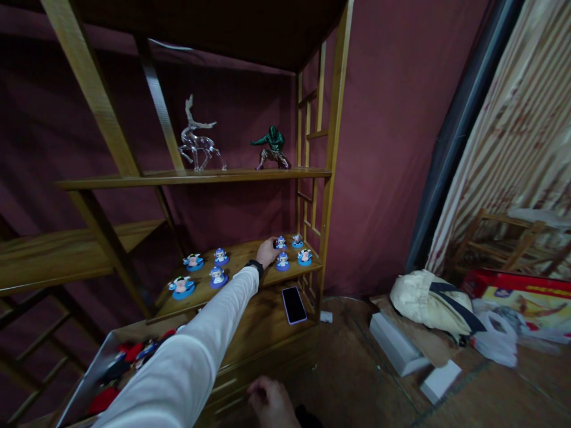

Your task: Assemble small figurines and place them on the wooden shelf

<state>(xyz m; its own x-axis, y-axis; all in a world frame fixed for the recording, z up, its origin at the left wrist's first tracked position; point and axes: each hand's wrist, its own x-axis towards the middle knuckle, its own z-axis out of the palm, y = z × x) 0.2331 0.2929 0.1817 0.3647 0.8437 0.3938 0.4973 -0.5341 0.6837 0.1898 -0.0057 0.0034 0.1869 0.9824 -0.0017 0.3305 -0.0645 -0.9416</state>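
My left hand (267, 253), at the end of a white sleeve with a dark wristband (256, 267), reaches onto the lower shelf. Its fingers close on a small purple-and-white figurine (281, 242) that stands on a round base. Beside it are a blue-based figurine (297, 241), a pink-and-blue figurine (304, 257) and another purple figurine (282, 261). Left of my wrist stand more purple figurines (218, 277) and blue-based ones (182, 287). Low in the view, my right hand (273, 404) hangs with its fingers curled, and nothing shows in it.
A clear deer ornament (200, 145) and a green-hooded figure (273, 147) stand on the upper shelf (232, 176). Below lies a phone (294, 305). An open box (96, 368) of red and dark items is at lower left. White boxes (397, 345) and a cream bag (428, 303) lie on the floor.
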